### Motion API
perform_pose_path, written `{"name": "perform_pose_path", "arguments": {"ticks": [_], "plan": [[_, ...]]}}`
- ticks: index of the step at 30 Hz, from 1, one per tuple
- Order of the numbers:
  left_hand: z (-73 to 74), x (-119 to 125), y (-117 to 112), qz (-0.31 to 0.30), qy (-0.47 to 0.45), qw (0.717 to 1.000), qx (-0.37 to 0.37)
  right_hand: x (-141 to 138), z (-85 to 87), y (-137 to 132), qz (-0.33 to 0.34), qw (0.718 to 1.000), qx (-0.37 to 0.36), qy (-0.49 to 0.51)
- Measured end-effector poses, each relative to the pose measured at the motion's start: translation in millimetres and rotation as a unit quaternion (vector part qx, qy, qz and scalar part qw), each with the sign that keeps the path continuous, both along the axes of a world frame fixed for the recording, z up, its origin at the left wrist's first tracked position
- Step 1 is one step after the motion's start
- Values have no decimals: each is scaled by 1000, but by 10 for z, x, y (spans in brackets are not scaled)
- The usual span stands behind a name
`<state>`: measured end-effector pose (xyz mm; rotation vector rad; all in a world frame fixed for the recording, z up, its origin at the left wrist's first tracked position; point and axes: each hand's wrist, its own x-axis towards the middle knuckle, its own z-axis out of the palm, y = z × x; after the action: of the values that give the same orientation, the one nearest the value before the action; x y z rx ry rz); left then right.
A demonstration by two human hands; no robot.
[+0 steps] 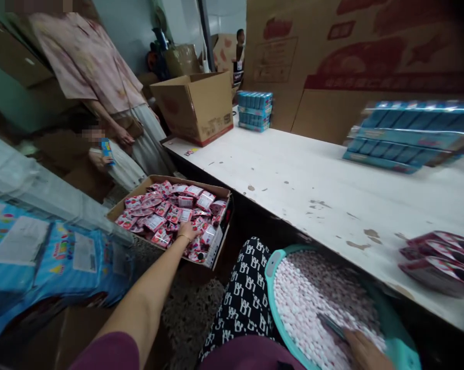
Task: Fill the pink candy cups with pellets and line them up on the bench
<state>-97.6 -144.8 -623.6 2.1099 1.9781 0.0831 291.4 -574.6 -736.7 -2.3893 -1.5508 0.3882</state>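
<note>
My left hand [189,232] reaches into an open cardboard box [225,226] and touches the pink printed packets [174,213] heaped in it. Its fingertips are partly hidden among the packets, so their grip is unclear. Low on the right, my right hand [365,349] is closed around a slim grey metal tool [332,326], blurred by motion. The tool's far end rests on small white pellets [293,298] in a round turquoise tub [272,288]. Shadow covers the tub's far side.
A white table [286,174] carries blue shrink-wrapped packs [402,136], a smaller blue stack [255,110], dark pink packages [444,259] and an open carton [201,110]. Blue printed bags [68,257] are at left. A person [96,72] stands beyond the box, near a child's hand [100,158].
</note>
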Motion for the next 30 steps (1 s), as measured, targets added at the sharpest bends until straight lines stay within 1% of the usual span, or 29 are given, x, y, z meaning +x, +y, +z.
{"name": "perform_pose_path", "arguments": {"ticks": [2,4,5,7,9,10,11,12,13,15,16,17,18,20,21,23,24,26,28,30], "plan": [[16,-17,11,-6,-4,1000,12,-243,21,258,-6,999,-23,36],[34,-41,12,-37,-14,999,15,-427,62,484,-64,996,-16,63],[47,-49,13,-58,-21,998,13,-476,84,560,-75,992,-7,97],[101,-48,7,-86,-58,994,24,-496,127,618,-91,986,12,142],[215,-1,-48,-68,-145,984,83,-456,176,573,-94,982,25,163],[295,49,-111,-58,-207,970,116,-429,208,530,-93,980,31,172],[384,122,-207,-57,-269,952,136,-403,248,484,-91,977,44,187],[476,221,-339,-67,-324,934,136,-378,300,439,-88,973,62,206],[560,346,-506,-93,-369,918,112,-354,366,399,-86,967,82,225],[674,667,-922,-152,-414,897,10,-306,548,329,-79,958,116,252],[691,853,-1148,-182,-423,887,-43,-281,662,298,-73,956,125,256],[678,1046,-1370,-214,-421,878,-79,-254,788,267,-64,956,128,255],[636,1239,-1575,-254,-417,867,-98,-227,922,237,-52,958,127,252],[493,1592,-1903,-314,-398,859,-77,-174,1194,180,-26,963,119,238],[409,1740,-2020,-338,-379,859,-64,-153,1322,156,-14,967,113,230],[258,1967,-2181,-374,-343,861,-45,-130,1545,126,7,975,85,203],[204,2046,-2236,-388,-328,860,-39,-130,1637,123,16,981,64,183],[142,2147,-2322,-416,-303,857,-34,-157,1782,137,26,992,12,124],[127,2197,-2395,-443,-268,855,-30,-218,1884,179,30,998,-41,49],[128,2220,-2461,-457,-229,859,-31,-307,1958,247,33,995,-88,-28]]}}
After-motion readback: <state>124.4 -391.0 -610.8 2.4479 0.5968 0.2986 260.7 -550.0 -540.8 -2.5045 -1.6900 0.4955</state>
